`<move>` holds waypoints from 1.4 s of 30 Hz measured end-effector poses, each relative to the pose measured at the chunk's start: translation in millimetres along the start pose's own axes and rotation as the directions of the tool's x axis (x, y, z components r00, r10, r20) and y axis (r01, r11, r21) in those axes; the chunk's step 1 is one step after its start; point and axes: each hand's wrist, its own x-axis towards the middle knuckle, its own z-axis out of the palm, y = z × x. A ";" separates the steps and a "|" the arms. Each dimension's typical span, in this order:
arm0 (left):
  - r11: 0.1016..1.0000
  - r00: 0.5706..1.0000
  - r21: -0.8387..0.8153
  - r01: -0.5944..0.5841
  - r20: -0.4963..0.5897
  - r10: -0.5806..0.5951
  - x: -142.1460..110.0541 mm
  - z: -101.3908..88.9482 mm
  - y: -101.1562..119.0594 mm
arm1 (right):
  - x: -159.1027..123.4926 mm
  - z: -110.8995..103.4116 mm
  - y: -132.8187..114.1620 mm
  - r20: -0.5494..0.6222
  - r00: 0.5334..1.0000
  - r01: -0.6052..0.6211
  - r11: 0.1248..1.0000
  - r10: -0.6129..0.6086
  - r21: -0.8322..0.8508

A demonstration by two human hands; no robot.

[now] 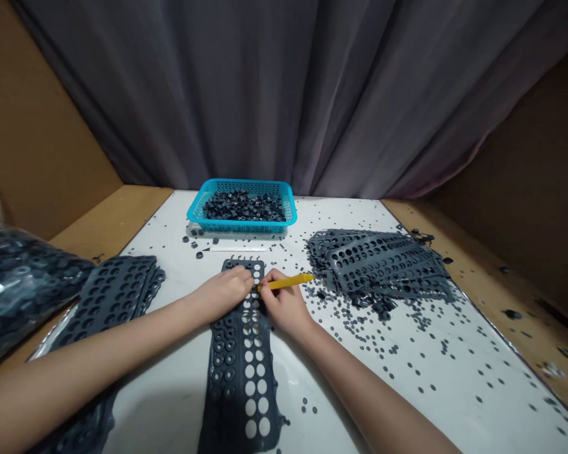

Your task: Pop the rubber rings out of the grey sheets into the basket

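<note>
A long dark rubber sheet (239, 378) lies lengthwise before me. Its left rows hold rubber rings, while the right rows show open round holes. My left hand (234, 289) rests on the sheet's upper part, fingers curled and pressed together; whatever they pinch is hidden. Beside it, my right hand (286, 306) grips a yellow pen-like tool (291, 282), its lower end at the sheet's holes near my left fingertips. I cannot make out the tool's tip.
Behind the sheet stands a blue basket (241, 225) of small black rubber parts. A white craft knife (236, 249) lies before it. Punched sheets (383, 261) are piled right, among scattered discs. More sheets (111, 290) and a clear bag (23, 284) of parts are left.
</note>
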 end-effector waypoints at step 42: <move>-0.244 0.784 -0.909 0.338 0.416 -0.461 -8.7 -20.8 33.2 | -1.3 1.9 9.2 0.028 0.986 -0.165 0.930 0.164 0.328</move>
